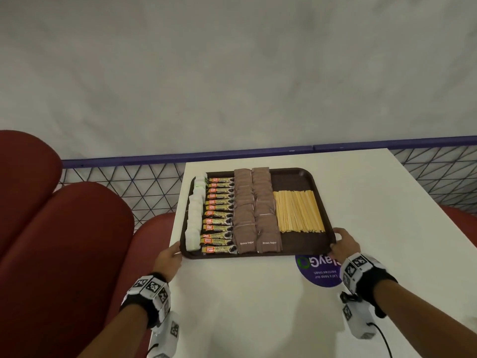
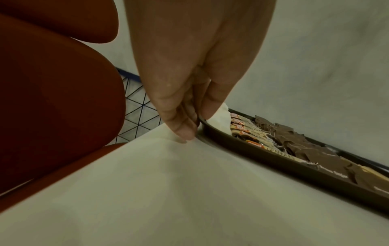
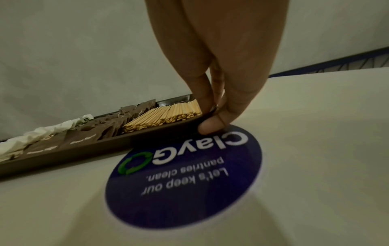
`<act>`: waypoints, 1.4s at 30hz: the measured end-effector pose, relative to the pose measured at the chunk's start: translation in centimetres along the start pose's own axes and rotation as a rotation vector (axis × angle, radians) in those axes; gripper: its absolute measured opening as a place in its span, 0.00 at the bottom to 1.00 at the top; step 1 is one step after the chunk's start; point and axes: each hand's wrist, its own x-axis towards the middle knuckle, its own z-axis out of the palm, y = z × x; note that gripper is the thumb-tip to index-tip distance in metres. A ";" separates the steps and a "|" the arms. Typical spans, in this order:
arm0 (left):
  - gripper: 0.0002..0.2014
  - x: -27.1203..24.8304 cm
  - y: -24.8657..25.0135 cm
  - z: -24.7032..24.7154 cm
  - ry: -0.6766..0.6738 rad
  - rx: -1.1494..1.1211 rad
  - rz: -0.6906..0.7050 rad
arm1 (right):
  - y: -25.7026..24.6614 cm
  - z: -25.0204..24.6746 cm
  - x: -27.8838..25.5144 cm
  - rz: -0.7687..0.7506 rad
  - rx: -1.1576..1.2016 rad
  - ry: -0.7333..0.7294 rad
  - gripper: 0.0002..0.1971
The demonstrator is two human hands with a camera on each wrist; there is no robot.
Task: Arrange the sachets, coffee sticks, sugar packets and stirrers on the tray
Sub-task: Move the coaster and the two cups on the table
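A dark brown tray [image 1: 294, 177] lies on the white table. On it, from left to right, lie a column of white sachets [image 1: 195, 215], a column of coffee sticks [image 1: 219, 215], two columns of brown sugar packets [image 1: 255, 210] and a bundle of wooden stirrers [image 1: 298, 211]. My left hand [image 1: 171, 257] pinches the tray's near left corner [image 2: 205, 124], thumb over the rim. My right hand [image 1: 344, 245] pinches the near right corner [image 3: 208, 114] beside the stirrers [image 3: 164, 116].
A round purple sticker [image 1: 318, 270] is on the table just in front of the tray. Red cushioned seats [image 1: 64, 228] stand at the left. A blue-topped wire mesh fence [image 1: 124, 182] runs behind the table. The table's left edge [image 1: 178, 210] runs close to the tray.
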 end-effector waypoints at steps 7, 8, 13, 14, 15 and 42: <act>0.22 2.5 1.7 0.9 0.078 0.244 0.000 | -1.6 0.3 1.8 -0.026 -0.068 -0.023 0.25; 0.22 2.5 2.0 1.1 0.074 0.290 0.004 | -1.7 0.2 2.0 -0.028 -0.075 -0.025 0.25; 0.25 2.8 2.1 1.3 0.078 0.385 -0.015 | -2.4 0.2 2.4 -0.026 -0.095 -0.028 0.24; 0.25 2.9 2.0 1.3 0.080 0.396 -0.016 | -2.4 0.2 2.3 -0.025 -0.094 -0.024 0.24; 0.26 3.0 2.0 1.3 0.082 0.399 -0.022 | -2.3 0.2 2.3 -0.024 -0.089 -0.019 0.23; 0.37 -16.2 11.5 24.8 -0.530 0.662 0.756 | 11.8 -20.4 -6.0 -0.135 -0.744 -0.283 0.48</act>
